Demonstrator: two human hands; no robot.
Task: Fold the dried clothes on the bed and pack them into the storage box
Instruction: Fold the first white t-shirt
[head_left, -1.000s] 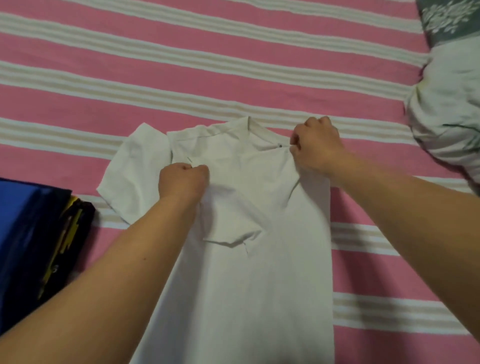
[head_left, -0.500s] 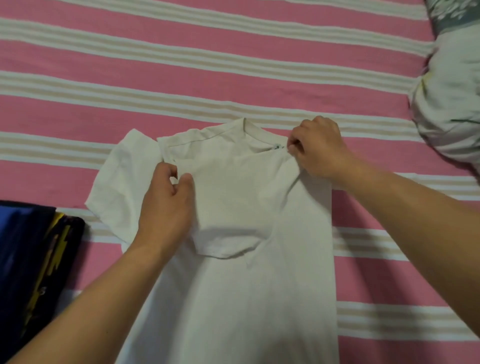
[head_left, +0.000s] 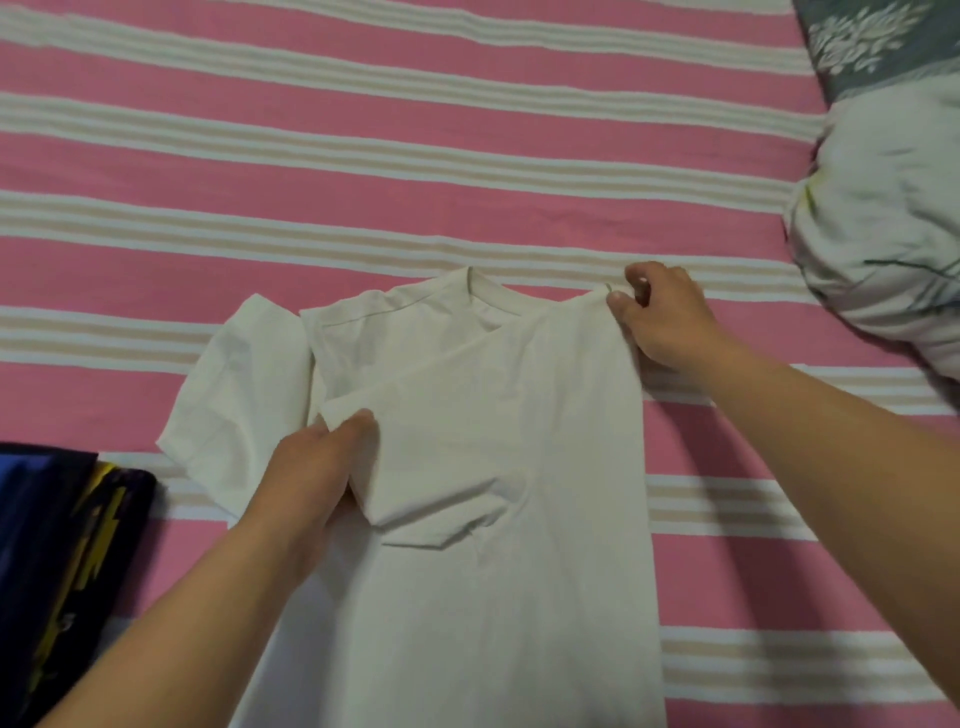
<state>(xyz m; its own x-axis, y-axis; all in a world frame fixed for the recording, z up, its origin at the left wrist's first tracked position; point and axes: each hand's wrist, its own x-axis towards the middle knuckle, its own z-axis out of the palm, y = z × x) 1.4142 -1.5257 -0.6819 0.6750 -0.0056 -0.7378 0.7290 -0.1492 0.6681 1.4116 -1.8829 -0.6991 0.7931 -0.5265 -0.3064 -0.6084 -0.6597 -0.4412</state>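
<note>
bed sheet (head_left: 363, 171): flat woven cloth, pink with bands of cream and white stripes, filling most of the view.

white t-shirt (head_left: 509, 571): soft matt knit, spread collar-away on the sheet at centre, lower part running out of the bottom edge. right side folded inward along a straight vertical edge; folded-over sleeve lying as a creased flap across the chest. left short sleeve still spread outward, rounded in outline. ribbed round neckline at the top.

pillow (head_left: 883, 218): plump, wrinkled pale cover with faint leaf print, grey floral cloth above it, at the right edge, well apart from the shirt.

dark clothing (head_left: 57, 561): smooth blue and black fabric with yellow marks, lower left, just beside the spread sleeve.

left hand (head_left: 306, 467): fingers curled, thumb and fingertips pinching the edge of the folded flap at mid-chest.

right hand (head_left: 665, 317): fingers bent, thumb and forefinger pinching the top corner of the fold at the shoulder.
</note>
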